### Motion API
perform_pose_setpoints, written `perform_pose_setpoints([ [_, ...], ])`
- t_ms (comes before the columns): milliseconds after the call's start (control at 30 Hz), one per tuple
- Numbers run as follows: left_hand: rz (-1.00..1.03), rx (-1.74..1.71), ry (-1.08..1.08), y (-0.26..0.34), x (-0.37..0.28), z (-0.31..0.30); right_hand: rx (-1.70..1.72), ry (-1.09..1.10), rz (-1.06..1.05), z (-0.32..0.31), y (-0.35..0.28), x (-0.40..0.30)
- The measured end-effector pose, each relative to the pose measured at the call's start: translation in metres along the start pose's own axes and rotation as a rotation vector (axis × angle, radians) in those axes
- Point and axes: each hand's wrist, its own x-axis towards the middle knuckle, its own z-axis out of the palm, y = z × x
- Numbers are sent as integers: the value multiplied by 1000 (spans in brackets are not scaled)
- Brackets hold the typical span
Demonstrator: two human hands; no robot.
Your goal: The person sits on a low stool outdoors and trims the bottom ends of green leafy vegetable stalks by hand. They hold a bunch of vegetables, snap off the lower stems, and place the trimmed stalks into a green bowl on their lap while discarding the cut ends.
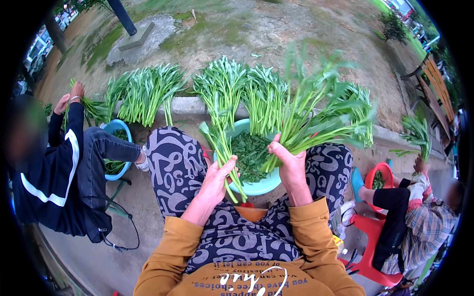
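Note:
My left hand (216, 179) grips a few stalks of water spinach (222, 148), its thumb pressed along the stems. A much larger bunch of water spinach (307, 107) is held in my right hand (290, 159), with the leafy tops fanned up and to the right and blurred. Below and between both hands stands a light blue plastic basin (261, 189) between my knees. Loose green leaves and stem pieces (250, 157) lie in it. Part of the basin's rim is hidden behind my hands and the greens.
Bunches of water spinach (148, 98) lean along a concrete curb (185, 106). At left, a person (52, 159) handles greens by a blue basin (130, 135). At right, another person (418, 218) holds greens near a red basin (391, 177) and a red plastic stool (370, 244).

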Motion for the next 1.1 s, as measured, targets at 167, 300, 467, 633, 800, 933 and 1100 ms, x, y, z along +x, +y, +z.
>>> perform_pose_setpoints([
  [167, 4, 13, -12, -1, 6, 0, -16, -93, 402, -11, 10, -11],
  [300, 2, -24, 8, 1, 9, -3, -111, -237, 515, -8, 24, -19],
  [467, 12, -30, 27, 7, 3, 5, -144, -250, 567, -7, 41, -26],
  [633, 48, 24, -6, 2, 8, -1, -190, -230, 537, -4, 39, -26],
  [800, 69, 67, -47, -4, 13, -8, -184, -218, 523, 0, 38, -27],
  [933, 66, -46, -55, 6, 7, 1, -45, -214, 534, 6, 26, -25],
  [1100, 86, -69, -3, 10, 11, -10, -151, -154, 522, -5, 35, -24],
])
